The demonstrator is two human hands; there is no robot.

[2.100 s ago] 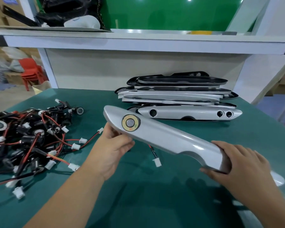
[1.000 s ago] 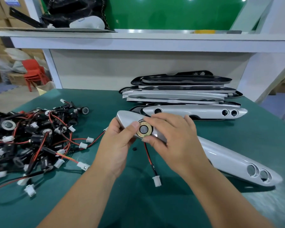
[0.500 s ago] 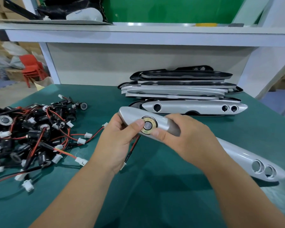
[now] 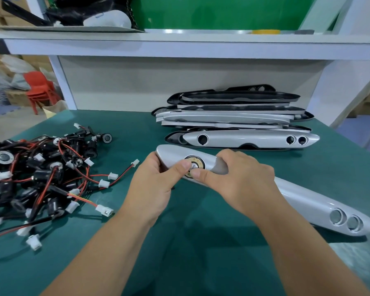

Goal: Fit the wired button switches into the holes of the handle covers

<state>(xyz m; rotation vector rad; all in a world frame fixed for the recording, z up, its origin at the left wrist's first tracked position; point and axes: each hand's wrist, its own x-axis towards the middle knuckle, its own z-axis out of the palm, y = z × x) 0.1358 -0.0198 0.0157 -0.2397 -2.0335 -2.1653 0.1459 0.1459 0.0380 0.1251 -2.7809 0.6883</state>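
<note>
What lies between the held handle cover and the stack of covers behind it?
Head view: only bare green mat separates the held handle cover from the stack.

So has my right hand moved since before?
Yes. The right hand went left: from below the twin holes of the stack to the button switch below its single hole.

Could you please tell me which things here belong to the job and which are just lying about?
Job: long silver plastic handle cover; round gold-ringed button switch; tangled pile of black red-wired switches; stack of silver and black covers.
Lying about: red plastic chair; black bag on the white shelf; flat yellow object.
</note>
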